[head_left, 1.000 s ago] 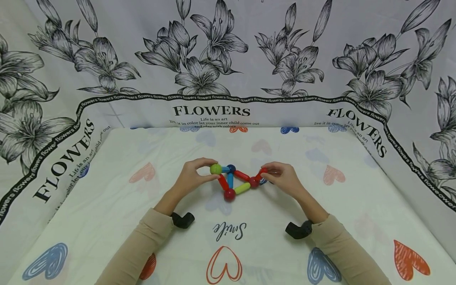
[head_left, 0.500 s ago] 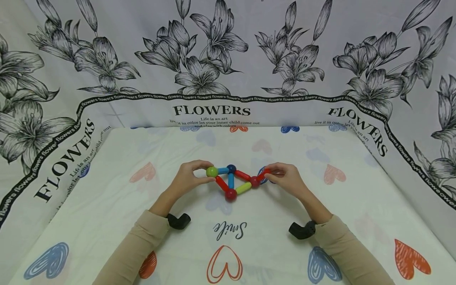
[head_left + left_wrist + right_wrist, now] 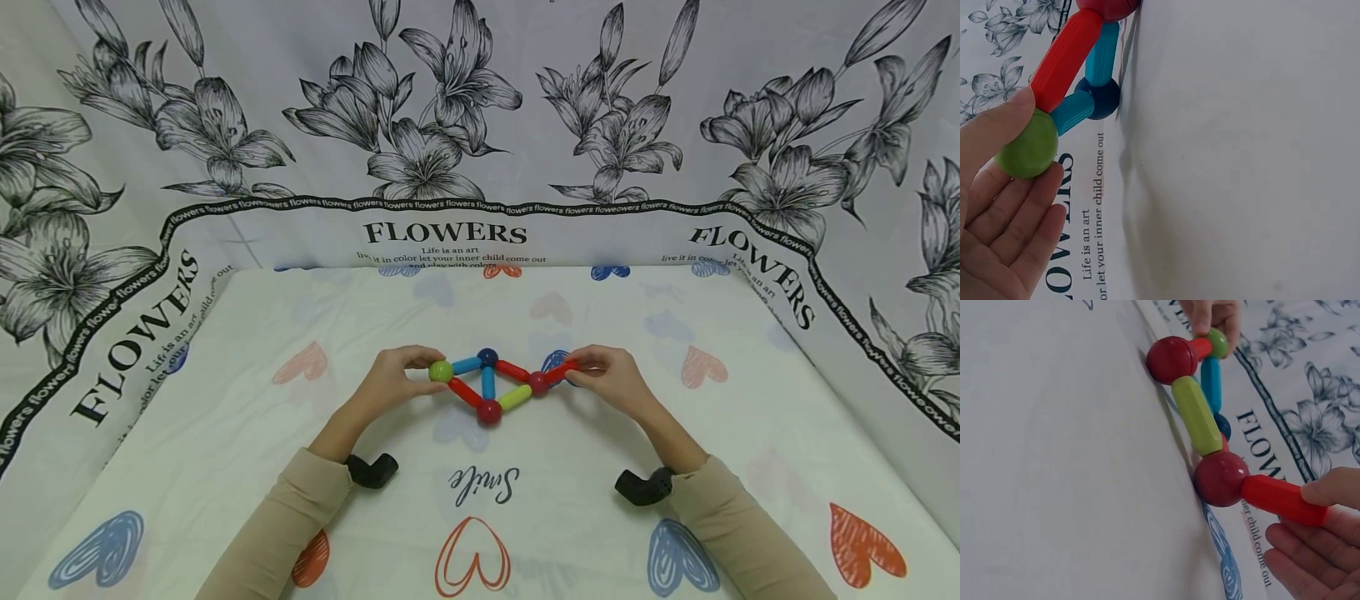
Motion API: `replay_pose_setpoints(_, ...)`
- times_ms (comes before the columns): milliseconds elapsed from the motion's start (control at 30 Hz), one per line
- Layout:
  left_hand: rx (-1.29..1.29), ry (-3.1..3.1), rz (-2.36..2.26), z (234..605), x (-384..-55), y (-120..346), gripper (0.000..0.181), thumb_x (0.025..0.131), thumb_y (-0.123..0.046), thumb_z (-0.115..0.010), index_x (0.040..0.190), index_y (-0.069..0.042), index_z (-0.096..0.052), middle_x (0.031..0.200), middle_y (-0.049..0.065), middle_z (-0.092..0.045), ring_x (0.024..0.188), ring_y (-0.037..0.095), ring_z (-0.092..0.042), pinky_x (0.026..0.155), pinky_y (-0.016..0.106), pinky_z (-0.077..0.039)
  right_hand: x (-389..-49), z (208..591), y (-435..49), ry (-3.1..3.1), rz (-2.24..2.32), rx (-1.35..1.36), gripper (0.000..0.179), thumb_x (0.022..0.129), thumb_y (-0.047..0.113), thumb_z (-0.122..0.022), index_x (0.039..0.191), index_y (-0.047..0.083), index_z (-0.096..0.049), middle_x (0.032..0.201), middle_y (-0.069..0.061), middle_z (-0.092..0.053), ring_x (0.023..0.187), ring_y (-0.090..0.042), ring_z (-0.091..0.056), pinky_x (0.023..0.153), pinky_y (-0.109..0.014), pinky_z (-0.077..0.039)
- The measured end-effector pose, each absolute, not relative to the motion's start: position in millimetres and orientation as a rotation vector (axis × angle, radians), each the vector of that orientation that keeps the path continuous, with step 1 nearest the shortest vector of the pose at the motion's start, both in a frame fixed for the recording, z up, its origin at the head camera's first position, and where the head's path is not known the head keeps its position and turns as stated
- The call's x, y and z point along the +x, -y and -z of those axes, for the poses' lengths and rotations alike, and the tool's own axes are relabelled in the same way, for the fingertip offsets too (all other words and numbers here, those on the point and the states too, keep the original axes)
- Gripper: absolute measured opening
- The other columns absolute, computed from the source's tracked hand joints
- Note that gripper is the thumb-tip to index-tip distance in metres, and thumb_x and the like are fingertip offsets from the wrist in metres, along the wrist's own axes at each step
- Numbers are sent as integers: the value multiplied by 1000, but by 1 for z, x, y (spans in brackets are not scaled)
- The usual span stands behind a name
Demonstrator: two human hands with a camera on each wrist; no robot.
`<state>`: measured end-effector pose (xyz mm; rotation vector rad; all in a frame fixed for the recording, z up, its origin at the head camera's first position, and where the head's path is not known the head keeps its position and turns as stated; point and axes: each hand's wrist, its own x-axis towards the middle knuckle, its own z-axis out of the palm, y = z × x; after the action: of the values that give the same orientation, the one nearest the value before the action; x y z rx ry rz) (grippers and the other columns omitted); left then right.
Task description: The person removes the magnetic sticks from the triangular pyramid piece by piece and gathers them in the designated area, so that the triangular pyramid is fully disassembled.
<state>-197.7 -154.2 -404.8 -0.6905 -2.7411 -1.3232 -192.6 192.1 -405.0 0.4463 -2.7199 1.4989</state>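
Has moved left hand (image 3: 392, 379), pinching green ball (image 3: 441, 372), toward eight o'clock; has two triangles (image 3: 488, 383) closed, red rod (image 3: 1275, 495) open-ended, pinched in right hand (image 3: 615, 377).

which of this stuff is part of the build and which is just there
Part of it:
left hand, pinching the green ball
right hand, pinching a red stick
joined to those: dark blue ball, two red balls, two blue sticks, two more red sticks, yellow-green stick

Only around it:
heart-print cloth
flower-print backdrop
black wrist pieces
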Motion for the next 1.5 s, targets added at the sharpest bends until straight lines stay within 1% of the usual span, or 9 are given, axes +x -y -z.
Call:
replay_pose_setpoints(133,-684,2770,1329,406,-197,155,37,77,-15,-81,109,-3,-69,105,13,-74,99,27,-69,94,44,-56,-192,404,-194,2742,-1491,426,24,85,4,-70,107,-5,-69,108,-25,-70,95,-32,-69,83,-27,-60)
replay_pose_setpoints(333,-680,2828,1292,411,-198,158,36,77,-17,-81,109,-4,-69,105,12,-74,98,26,-69,93,42,-57,-192,405,-197,2754,-1474,426,23,85,5,-71,105,-5,-69,105,-25,-71,93,-32,-70,84,-32,-60)
replay_pose_setpoints(500,-659,2856,1288,412,-198,158,36,76,-16,-81,108,-3,-70,103,12,-74,95,24,-69,90,40,-58,-192,409,-201,2786,-1438,422,22,83,3,-71,103,-6,-70,101,-24,-72,88,-26,-70,81,-31,-60)
replay_pose_setpoints(667,-645,2894,1271,413,-198,158,37,76,-13,-81,108,1,-69,101,15,-74,92,24,-69,85,36,-59,-192,412,-204,2816,-1417,426,22,82,1,-70,103,-6,-70,100,-24,-72,86,-15,-69,77,-20,-59)
replay_pose_setpoints(767,-638,2912,1275,413,-199,159,38,75,-12,-81,108,3,-69,101,17,-73,92,25,-69,83,35,-59,-193,414,-205,2832,-1398,433,22,82,0,-70,102,-6,-70,99,-24,-73,85,-12,-68,75,-14,-56)
replay_pose_setpoints(833,-629,2920,1289,414,-199,159,38,75,-12,-81,108,3,-69,101,18,-73,91,26,-69,83,35,-59,-194,415,-206,2846,-1381,442,21,82,1,-70,102,-6,-70,99,-24,-73,84,-13,-69,73,-12,-55)
replay_pose_setpoints(1033,-608,2957,1301,415,-200,161,40,76,-17,-82,109,2,-69,103,17,-73,91,24,-70,83,35,-59,-197,416,-208,2917,-1307,459,20,81,4,-73,99,-5,-72,96,-22,-73,83,-20,-70,71,-15,-55)
replay_pose_setpoints(1233,-603,2975,1320,416,-200,163,41,75,-17,-82,110,2,-69,104,18,-73,92,26,-70,84,37,-59,-198,414,-207,2989,-1163,490,17,79,8,-76,93,0,-74,87,-17,-75,76,-17,-66,67,-18,-52)
replay_pose_setpoints(1500,-591,2996,1315,412,-201,161,41,76,-15,-81,111,2,-69,106,19,-72,93,26,-70,86,38,-58,-200,411,-203,3057,-1032,518,18,76,8,-79,92,1,-75,86,-15,-74,75,-14,-59,66,-18,-49)
